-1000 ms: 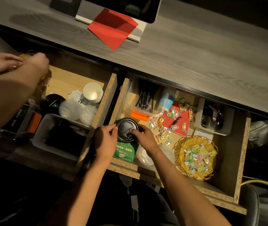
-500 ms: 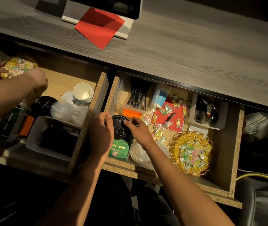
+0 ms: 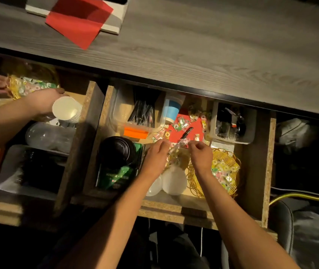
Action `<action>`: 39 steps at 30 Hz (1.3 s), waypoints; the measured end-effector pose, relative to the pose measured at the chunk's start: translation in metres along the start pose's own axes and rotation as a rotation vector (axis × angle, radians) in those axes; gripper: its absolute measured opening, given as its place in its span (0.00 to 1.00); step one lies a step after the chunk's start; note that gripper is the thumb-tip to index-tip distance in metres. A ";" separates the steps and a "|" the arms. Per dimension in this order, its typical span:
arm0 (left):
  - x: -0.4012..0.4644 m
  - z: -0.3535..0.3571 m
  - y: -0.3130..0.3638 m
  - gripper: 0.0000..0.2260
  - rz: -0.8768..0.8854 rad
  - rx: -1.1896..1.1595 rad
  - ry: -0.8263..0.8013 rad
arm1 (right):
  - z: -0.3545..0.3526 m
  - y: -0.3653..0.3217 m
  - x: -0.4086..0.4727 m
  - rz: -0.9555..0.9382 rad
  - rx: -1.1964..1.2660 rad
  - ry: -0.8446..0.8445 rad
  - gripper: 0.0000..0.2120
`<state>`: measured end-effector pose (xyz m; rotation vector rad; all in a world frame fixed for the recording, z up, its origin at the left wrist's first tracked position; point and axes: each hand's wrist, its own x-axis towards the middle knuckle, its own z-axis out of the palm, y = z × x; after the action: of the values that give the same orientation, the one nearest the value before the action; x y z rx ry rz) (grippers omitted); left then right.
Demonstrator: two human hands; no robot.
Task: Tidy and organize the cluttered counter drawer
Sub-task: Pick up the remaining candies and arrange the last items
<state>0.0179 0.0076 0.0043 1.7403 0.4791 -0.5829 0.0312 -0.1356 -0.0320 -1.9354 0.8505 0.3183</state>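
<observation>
Our left hand [image 3: 155, 157] and right hand [image 3: 201, 155] reach into the open right-hand drawer [image 3: 257, 171], both over the scattered wrapped candies [image 3: 180, 125] that lie on a red card [image 3: 182, 131]; the fingers of each hand are curled and pinch at small wrappers, though we cannot tell exactly which pieces they grip; a black pen [image 3: 185, 133] lies on the card just beyond our fingertips. To the right of our right hand sits a yellow wicker basket [image 3: 230, 162] holding more candies; to the left of our left hand a black cup lid [image 3: 116, 150] rests on a green box [image 3: 118, 175]; white lids [image 3: 174, 181] lie under our wrists. At the back stand a clear tub of black straws [image 3: 141, 113], a blue-banded paper cup [image 3: 172, 110] lying on its side, and a second clear tub [image 3: 232, 123]. In the left drawer another person's hands [image 3: 44, 100] hold a second candy basket [image 3: 18, 85] beside a white paper cup [image 3: 66, 108].
</observation>
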 end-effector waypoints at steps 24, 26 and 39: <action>0.068 0.012 -0.025 0.20 -0.253 0.288 -0.012 | 0.008 0.010 0.056 -0.058 -0.405 -0.115 0.14; 0.074 0.014 -0.018 0.17 -0.236 0.393 -0.077 | -0.005 0.010 0.063 -0.131 -0.286 -0.069 0.15; 0.096 0.018 -0.032 0.21 0.093 1.057 -0.490 | -0.012 0.019 0.068 -0.543 -0.538 -0.189 0.16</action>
<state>0.0721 -0.0011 -0.0824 2.4507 -0.3441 -1.2980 0.0661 -0.1807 -0.0757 -2.4899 0.0891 0.4185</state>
